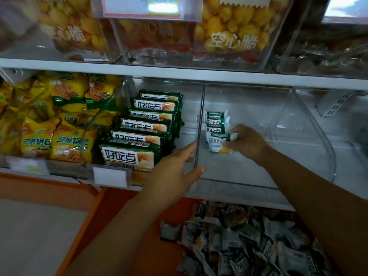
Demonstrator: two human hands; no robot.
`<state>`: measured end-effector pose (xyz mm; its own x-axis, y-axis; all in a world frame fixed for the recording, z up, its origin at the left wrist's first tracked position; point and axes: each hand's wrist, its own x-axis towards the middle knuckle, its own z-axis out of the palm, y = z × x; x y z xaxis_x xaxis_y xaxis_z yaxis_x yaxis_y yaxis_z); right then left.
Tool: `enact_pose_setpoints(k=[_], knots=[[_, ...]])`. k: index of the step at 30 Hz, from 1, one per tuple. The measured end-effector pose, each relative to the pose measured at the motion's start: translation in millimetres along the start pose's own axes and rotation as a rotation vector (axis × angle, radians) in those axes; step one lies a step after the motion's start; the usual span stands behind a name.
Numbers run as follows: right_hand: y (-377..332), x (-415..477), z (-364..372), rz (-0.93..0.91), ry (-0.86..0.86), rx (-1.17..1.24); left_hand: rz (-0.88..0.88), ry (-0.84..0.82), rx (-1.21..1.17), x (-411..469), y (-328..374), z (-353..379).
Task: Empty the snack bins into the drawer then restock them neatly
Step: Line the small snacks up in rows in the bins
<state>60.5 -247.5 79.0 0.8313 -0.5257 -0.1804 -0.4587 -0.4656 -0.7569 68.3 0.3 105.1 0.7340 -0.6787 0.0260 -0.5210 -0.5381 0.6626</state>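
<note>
A clear plastic bin (pixel 235 176) sits on the middle shelf, mostly bare inside. A short row of small green-and-white snack packets (pixel 215 121) stands against its left wall. My right hand (pixel 246 141) is inside the bin, fingers closed on the front small packet (pixel 218 143) of that row. My left hand (pixel 175 168) grips the bin's left front wall, thumb on the rim. Below, the orange drawer (pixel 139 226) holds a loose heap of the same small packets (pixel 249 242).
The bin to the left holds a neat row of larger green packs (pixel 145 126). Further left are yellow snack bags (pixel 49 124). Upper-shelf bins (pixel 229 36) hold yellow puffs. A white shelf edge (pixel 179 73) runs overhead. A white price tag (pixel 109 177) hangs in front.
</note>
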Motion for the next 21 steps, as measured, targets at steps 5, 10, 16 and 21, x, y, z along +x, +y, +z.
enact_pose_setpoints(k=[5, 10, 16, 21], knots=[[-2, 22, 17, -0.08, 0.021, -0.141, -0.021, 0.009, -0.001, 2, -3, 1], [-1, 25, 23, -0.074, 0.052, -0.153, 0.011, 0.036, -0.044, 4, -5, 2], [-21, -63, -17, -0.375, 0.383, 0.205, 0.225, 0.416, -0.023, -22, 11, 4], [46, -192, -9, -0.49, 0.27, 0.261, 0.25, 0.01, -0.038, -63, 20, 63]])
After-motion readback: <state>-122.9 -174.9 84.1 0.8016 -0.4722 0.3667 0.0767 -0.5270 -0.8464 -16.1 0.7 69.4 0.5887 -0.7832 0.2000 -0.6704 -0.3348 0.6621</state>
